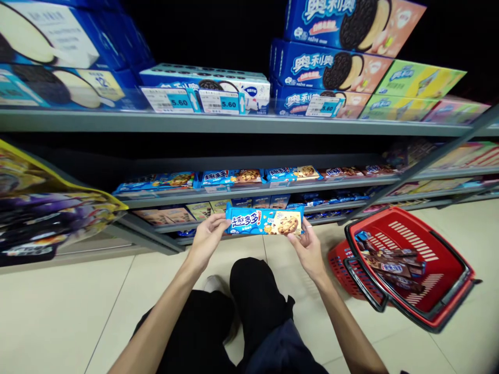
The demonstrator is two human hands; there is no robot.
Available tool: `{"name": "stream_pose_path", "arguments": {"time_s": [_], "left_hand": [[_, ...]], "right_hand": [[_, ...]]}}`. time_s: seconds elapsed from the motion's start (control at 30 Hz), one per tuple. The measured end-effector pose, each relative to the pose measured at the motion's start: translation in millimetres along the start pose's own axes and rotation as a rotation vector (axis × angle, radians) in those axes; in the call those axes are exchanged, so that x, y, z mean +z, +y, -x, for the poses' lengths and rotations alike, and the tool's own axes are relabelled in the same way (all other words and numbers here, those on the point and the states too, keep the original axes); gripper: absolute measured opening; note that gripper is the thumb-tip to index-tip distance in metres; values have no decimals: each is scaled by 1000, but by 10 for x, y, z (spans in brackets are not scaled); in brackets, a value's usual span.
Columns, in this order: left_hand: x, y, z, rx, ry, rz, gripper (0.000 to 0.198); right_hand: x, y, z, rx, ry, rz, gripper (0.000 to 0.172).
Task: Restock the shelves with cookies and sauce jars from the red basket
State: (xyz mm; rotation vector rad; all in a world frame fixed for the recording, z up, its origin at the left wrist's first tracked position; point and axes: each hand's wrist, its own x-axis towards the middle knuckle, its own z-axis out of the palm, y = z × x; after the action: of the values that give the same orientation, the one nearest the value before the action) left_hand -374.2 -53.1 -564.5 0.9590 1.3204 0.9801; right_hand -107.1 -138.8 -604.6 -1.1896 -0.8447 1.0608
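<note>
I hold a long blue pack of chocolate-chip cookies (264, 221) level in front of me, above my knees. My left hand (206, 240) grips its left end and my right hand (307, 249) grips its right end. Behind the pack, a low shelf (249, 188) carries a row of similar blue cookie packs (230, 177). I am crouched, my legs in black trousers below the pack.
A red shopping basket (448, 259) sits on the tiled floor at my right, holding several brown snack packs (390, 262). The upper shelf (234, 123) carries blue sandwich-cookie boxes (331, 67) with price tags reading 5.60. Bagged goods (47, 213) hang at the left.
</note>
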Motion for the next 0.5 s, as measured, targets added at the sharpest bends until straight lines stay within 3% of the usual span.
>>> {"name": "stream_pose_path", "arguments": {"time_s": [0.33,0.5], "left_hand": [[-27,-19,-13,0,3,-8,60],[62,-19,-60,33,-45,-41,61]], "right_hand": [[-7,21,13,0,-24,20,90],[-69,-61,78,-5,25,43,87]]}}
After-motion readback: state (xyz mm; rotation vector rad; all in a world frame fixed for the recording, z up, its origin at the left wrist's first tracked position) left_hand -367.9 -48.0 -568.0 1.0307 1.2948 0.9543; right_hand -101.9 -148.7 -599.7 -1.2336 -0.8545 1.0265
